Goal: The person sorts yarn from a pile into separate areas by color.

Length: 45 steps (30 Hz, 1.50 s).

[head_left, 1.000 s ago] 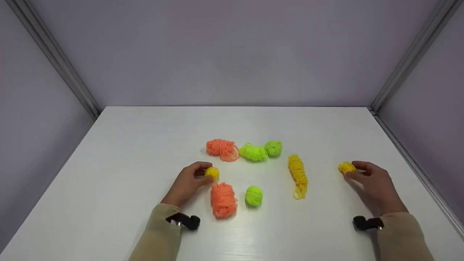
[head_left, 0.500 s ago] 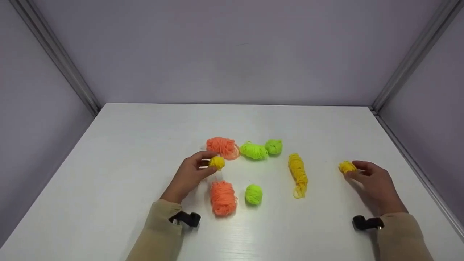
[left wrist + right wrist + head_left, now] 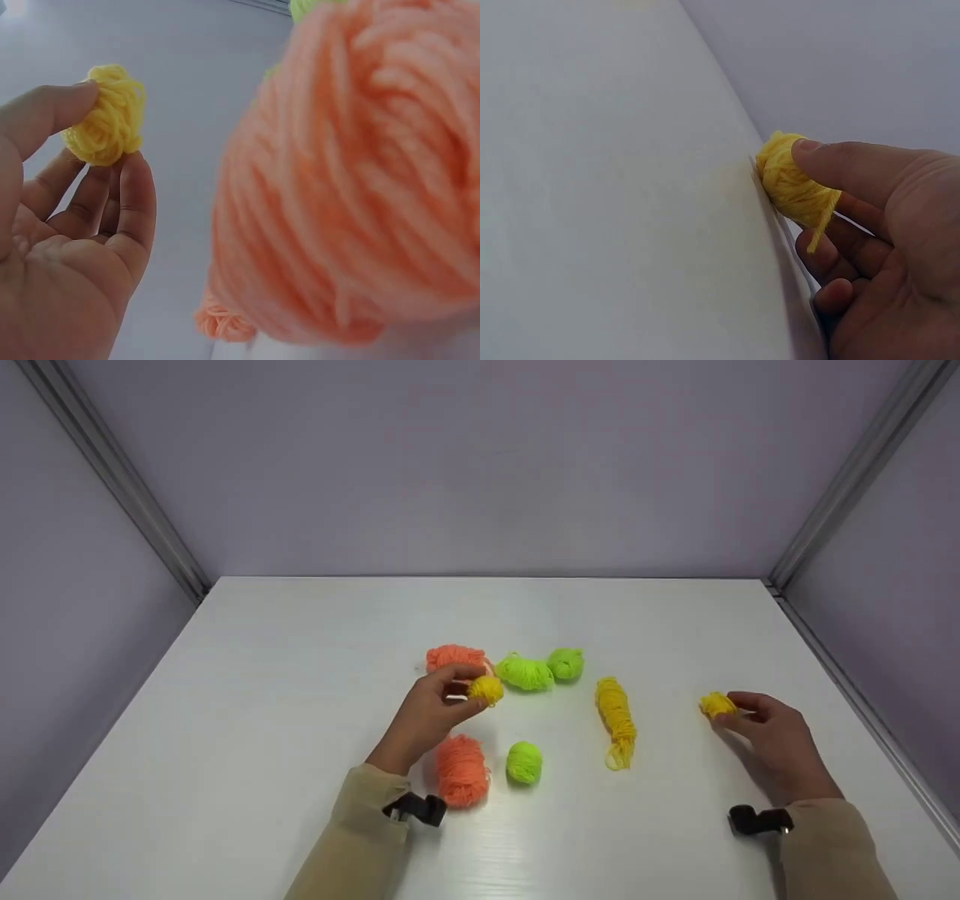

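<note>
Bright, even light from overhead, soft short shadows under the yarn. Faint glare streak on the white table (image 3: pixel 525 840) near the front edge. Left wrist view: orange skein (image 3: pixel 360 172) blurred, probably too close to focus.

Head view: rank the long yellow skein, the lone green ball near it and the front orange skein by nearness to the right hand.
From the right hand:
1. Long yellow skein, just to its left.
2. Lone green ball, mid-table, farther left.
3. Front orange skein, farthest left, by the left forearm.

fuzzy yarn balls (image 3: pixel 485 688), glossy white table (image 3: pixel 300 660)
</note>
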{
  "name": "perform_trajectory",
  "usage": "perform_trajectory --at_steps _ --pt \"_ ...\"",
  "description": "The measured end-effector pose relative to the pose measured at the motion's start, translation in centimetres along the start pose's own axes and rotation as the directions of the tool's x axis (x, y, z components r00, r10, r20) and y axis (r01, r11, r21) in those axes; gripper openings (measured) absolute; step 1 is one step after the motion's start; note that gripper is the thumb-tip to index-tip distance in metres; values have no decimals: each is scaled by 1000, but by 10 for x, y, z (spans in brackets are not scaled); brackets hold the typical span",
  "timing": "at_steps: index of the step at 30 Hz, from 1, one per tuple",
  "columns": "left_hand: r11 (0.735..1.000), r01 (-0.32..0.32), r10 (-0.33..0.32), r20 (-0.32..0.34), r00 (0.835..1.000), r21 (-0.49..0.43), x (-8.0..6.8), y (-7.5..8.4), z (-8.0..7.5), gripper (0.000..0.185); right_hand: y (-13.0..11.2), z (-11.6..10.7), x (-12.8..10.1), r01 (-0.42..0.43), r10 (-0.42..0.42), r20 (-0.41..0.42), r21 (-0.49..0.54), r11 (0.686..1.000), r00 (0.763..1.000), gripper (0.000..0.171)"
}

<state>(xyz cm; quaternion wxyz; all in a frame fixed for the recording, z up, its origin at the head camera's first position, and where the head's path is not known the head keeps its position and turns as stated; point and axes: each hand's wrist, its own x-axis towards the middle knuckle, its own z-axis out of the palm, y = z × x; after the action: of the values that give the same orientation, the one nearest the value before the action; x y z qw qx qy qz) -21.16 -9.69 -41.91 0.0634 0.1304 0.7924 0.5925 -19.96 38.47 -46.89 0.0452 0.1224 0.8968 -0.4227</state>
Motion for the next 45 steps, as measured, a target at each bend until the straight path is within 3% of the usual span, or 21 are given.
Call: perform_trajectory --at_steps 16,25,45 --pt "999 -18 20 44 999 -45 12 12 32 42 1 2 0 -30 30 14 33 999 999 77" --pt "999 -28 30 49 998 -36 17 17 49 40 -1 6 1 17 -17 11 31 999 1000 75" --pt "993 2 4 51 999 -121 24 27 89 26 -4 10 3 -12 12 -3 45 999 1000 73"
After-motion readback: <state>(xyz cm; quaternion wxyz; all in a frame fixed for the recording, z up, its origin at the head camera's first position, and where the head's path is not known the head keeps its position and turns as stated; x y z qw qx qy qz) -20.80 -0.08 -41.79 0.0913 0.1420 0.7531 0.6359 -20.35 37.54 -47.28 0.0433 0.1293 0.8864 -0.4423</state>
